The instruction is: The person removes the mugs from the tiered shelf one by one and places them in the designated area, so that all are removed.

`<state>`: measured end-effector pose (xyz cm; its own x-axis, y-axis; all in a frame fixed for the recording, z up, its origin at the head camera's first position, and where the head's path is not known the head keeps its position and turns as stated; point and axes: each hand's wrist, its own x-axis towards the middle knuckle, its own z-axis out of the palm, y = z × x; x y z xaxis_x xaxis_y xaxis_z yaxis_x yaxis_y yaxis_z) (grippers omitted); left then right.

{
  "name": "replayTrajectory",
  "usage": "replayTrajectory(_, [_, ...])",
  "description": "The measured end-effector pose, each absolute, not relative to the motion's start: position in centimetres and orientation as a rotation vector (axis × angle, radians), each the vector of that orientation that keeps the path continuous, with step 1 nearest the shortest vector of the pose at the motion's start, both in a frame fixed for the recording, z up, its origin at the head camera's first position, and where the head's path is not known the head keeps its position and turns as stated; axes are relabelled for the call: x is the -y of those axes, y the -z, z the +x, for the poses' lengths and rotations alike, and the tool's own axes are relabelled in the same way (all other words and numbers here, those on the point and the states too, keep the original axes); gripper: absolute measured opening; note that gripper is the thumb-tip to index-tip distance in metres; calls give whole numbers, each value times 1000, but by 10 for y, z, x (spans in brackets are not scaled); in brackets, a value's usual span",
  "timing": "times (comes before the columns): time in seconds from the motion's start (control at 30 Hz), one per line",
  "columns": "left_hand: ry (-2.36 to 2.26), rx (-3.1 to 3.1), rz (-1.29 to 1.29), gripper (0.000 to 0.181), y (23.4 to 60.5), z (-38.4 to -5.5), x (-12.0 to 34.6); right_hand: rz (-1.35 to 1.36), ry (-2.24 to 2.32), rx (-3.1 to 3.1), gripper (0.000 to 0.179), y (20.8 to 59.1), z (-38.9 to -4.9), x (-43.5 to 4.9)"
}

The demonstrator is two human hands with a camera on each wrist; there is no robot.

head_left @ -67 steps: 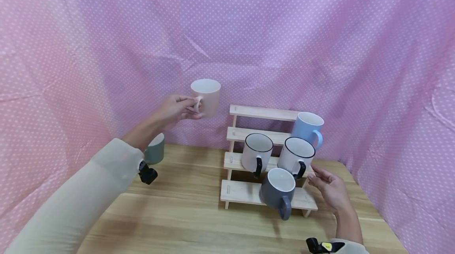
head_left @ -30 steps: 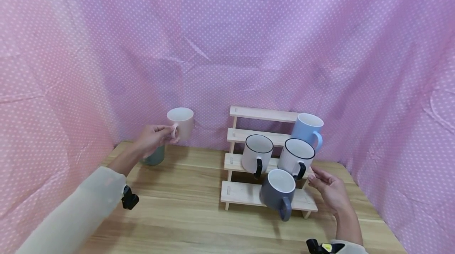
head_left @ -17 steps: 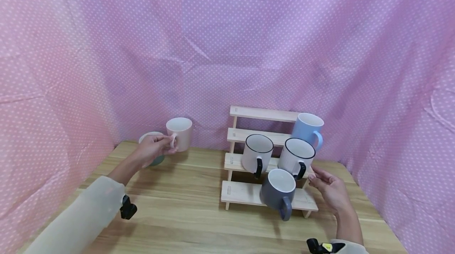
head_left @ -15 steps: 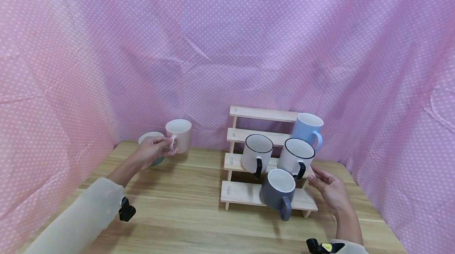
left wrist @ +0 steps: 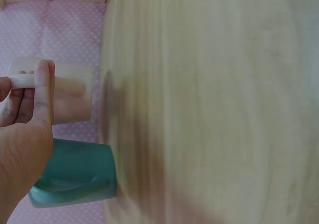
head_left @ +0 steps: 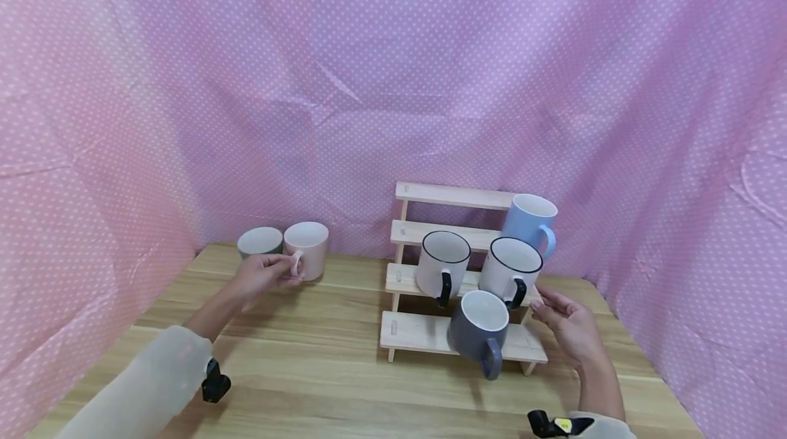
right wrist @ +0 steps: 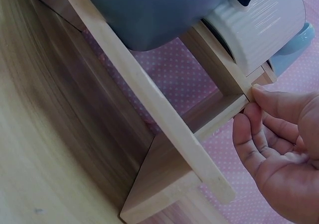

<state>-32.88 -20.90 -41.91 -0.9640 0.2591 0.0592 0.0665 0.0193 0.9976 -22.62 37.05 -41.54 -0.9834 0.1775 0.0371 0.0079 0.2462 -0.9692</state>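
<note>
My left hand (head_left: pixel 263 278) pinches the handle of a pale pink mug (head_left: pixel 310 255) held upright at the back left. The left wrist view shows the mug (left wrist: pixel 72 102) with its base close to the table; whether it touches is hard to tell. Beside it stands a green mug (head_left: pixel 261 242), partly behind my hand. My right hand (head_left: pixel 572 330) pinches the right end of a shelf on a stepped wooden rack (head_left: pixel 418 333), thumb (right wrist: pixel 271 100) above and fingers below. A grey mug (head_left: pixel 476 340), two white mugs (head_left: pixel 439 275) with black rims and a blue mug (head_left: pixel 525 220) sit on the rack.
The wooden table (head_left: pixel 307 371) runs beneath everything. Pink dotted cloth (head_left: pixel 344 84) hangs behind and along both sides. The grey mug's handle juts out past the lowest shelf, and the top shelf (head_left: pixel 455 194) spans the rack's back.
My left hand has carried the pink mug left and down, from high beside the rack to just beside the green mug. The right hand has stayed at the rack.
</note>
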Motion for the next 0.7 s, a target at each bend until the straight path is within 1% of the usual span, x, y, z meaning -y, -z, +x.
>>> replayTrajectory(0.1, [-2082, -2136, 346, 40, 426, -327, 209, -192, -1836, 2370, 62, 416, -227, -370])
replayTrajectory(0.33, [-2086, -2113, 357, 45, 438, -324, 210, -206, -1822, 2395, 62, 417, -226, -369])
replayTrajectory(0.53, [-2117, -2105, 392, 45, 440, -323, 209, -173, -1824, 2369, 63, 414, -225, -369])
replayTrajectory(0.7, [-2110, -2109, 371, 43, 441, -325, 211, -156, -1847, 2343, 65, 413, -225, -369])
